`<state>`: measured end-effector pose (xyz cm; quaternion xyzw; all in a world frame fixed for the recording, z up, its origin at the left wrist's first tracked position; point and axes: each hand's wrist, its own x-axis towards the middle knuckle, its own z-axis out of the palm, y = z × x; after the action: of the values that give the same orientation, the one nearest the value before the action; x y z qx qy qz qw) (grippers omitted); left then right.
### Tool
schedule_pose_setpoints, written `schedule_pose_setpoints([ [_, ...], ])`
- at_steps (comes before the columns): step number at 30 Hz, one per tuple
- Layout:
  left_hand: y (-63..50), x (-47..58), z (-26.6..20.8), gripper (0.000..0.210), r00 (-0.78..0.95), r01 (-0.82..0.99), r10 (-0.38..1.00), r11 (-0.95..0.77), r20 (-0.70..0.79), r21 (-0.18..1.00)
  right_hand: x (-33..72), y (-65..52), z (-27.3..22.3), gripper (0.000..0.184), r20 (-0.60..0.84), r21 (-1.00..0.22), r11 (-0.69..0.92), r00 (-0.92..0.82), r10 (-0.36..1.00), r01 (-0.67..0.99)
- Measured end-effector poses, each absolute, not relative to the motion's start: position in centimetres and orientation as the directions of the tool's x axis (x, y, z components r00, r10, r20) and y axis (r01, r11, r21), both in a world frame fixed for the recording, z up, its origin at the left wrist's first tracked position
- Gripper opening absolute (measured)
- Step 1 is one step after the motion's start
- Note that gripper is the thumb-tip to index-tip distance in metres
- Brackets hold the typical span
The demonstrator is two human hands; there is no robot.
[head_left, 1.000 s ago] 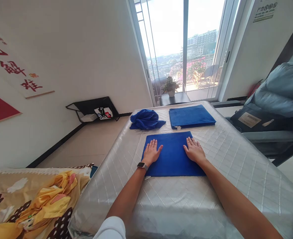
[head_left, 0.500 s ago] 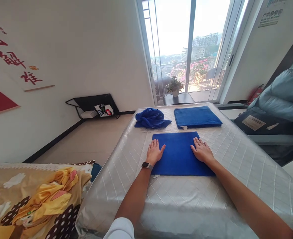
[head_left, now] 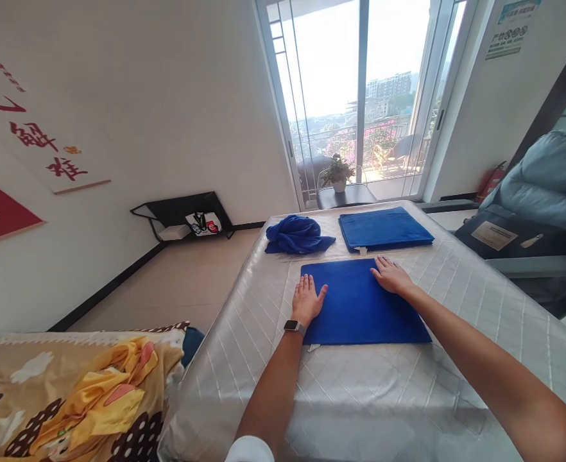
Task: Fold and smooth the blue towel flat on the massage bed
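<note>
Blue folded cloth (head_left: 364, 317) lies flat under the left hand (head_left: 308, 301) and right hand (head_left: 391, 276), both resting flat with loose, straight fingers. The left hand is by its left edge, the right hand at its far right corner. Silver cover (head_left: 475, 321) spreads out past both hands. In the way ahead: a crumpled blue cloth (head_left: 296, 234) beyond the left hand, a flat blue stack (head_left: 386, 228) beyond the right hand.
</note>
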<state>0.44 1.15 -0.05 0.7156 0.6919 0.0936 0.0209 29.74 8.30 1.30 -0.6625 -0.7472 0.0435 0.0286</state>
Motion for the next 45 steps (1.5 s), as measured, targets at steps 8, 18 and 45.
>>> schedule_pose_setpoints([
  [8, 1.6, 0.4, -0.6, 0.086, 0.019, 0.994, 0.994, -0.030, 0.105, 0.106, 30.4, 8.5, -0.4, 0.071, 0.032, -0.146, 0.122, -0.119, 0.992, 0.982],
  [18, -0.3, 2.9, 1.8, 0.071, 0.100, 0.995, 0.946, -0.093, 0.309, -0.039, 30.1, 8.4, -0.2, 0.069, 0.049, -0.195, 0.110, -0.102, 0.994, 0.975],
  [45, 7.9, -0.1, -0.1, 0.072, -0.043, 0.988, 0.995, 0.029, 0.094, 0.149, 30.3, 8.3, 0.0, 0.068, 0.041, -0.188, 0.101, -0.095, 0.995, 0.977],
])
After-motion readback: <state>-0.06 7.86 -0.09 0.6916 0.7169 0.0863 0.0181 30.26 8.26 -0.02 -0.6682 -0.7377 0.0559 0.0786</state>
